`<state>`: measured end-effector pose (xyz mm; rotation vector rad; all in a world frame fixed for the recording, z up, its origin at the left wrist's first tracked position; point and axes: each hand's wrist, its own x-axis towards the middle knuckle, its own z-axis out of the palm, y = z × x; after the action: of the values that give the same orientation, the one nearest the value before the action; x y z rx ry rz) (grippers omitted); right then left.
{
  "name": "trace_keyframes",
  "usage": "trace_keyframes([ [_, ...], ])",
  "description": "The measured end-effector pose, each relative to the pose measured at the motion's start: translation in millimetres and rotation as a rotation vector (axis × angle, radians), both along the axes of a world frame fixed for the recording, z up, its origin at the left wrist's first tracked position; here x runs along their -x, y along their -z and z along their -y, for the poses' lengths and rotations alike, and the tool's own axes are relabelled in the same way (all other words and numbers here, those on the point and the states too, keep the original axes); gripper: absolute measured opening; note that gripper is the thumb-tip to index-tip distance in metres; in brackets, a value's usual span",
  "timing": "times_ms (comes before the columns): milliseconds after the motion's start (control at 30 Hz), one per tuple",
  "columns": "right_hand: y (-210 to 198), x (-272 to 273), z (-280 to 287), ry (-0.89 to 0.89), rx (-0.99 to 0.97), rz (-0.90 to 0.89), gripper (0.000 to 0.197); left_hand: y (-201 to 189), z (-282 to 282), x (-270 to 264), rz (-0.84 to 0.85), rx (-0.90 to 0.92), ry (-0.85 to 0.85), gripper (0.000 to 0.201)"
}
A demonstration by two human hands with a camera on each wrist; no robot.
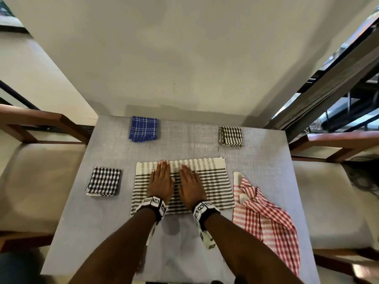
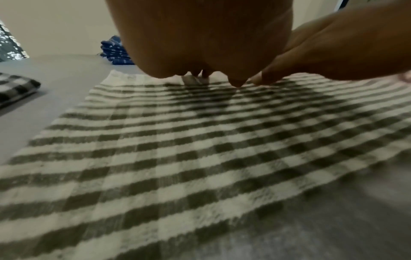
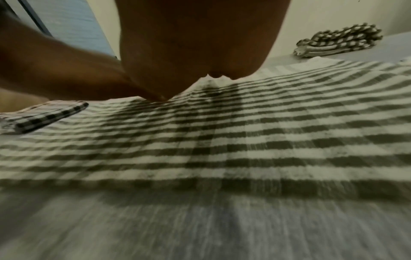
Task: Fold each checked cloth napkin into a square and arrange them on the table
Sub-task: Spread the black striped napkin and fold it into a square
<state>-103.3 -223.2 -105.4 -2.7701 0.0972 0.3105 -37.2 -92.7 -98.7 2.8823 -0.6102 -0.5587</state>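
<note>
**A:** Near the front edge of the table (image 1: 106, 222), mid-width, lies the grey napkin (image 1: 207, 187), spread flat. Both hands are on it?

**B:** Yes. The left hand (image 1: 161, 181) and right hand (image 1: 191, 185) lie side by side, palms down, fingers straight and reaching toward the far hem. Neither grips anything; they press the cloth flat. I'd say they are smoothing it so the first fold lands true.

**A:** Why the middle of the cloth and not the corners?

**B:** My guess: pressing from the centre drives creases outward. The wrist views are blurred, which suits a sliding stroke, though I can't be sure.

**A:** And the others?

**B:** Three are already squares. The blue napkin (image 1: 143, 129) sits near the far left corner, the striped napkin (image 1: 231, 136) near the far right corner, and the black napkin (image 1: 104, 181) by the left edge, just beside the grey one but apart from it. They look set out toward the rim, leaving the middle free for folding.

**A:** Anything left undone?

**B:** The red napkin (image 1: 266, 218) lies rumpled along the right edge, its top corner turned over, close to the grey one. It looks parked there to wait its turn.
</note>
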Motion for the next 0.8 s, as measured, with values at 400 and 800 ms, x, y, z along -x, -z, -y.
trace_keyframes([
  [400,35.3,22.6,104.2,0.344,0.059,0.055,0.069,33.5,-50.8,-10.6,0.073,0.081,-0.076,0.074],
  [800,24.3,10.6,13.2,0.065,-0.010,0.109,0.064,24.9,7.9,24.7,0.094,0.099,0.034,0.065],
])
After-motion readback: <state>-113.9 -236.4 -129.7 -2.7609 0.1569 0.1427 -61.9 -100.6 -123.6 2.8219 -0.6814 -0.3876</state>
